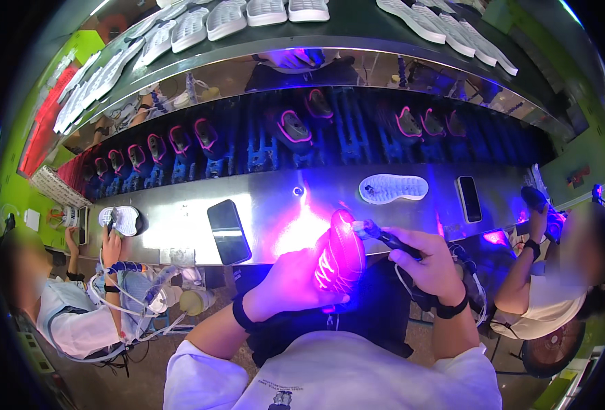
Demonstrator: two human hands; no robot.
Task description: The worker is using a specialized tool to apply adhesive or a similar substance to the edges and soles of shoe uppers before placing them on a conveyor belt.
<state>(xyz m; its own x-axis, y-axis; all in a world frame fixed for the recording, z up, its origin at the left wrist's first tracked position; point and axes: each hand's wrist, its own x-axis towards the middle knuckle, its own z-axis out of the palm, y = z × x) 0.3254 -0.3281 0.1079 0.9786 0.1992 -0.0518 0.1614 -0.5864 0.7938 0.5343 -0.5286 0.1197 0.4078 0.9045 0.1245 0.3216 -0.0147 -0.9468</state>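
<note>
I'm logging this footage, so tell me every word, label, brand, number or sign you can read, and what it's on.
No text is clear enough to quote.
Camera wearer's white cloth shirt: small dark print, too small to read reliably.
White, box-shaped object at far left: rows of dark print, too small and blurred to read.

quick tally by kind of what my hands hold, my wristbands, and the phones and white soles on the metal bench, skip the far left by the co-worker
shoe: 1
brush: 1
dark wristbands: 2
phones: 2
white sole: 1
total: 7
</note>
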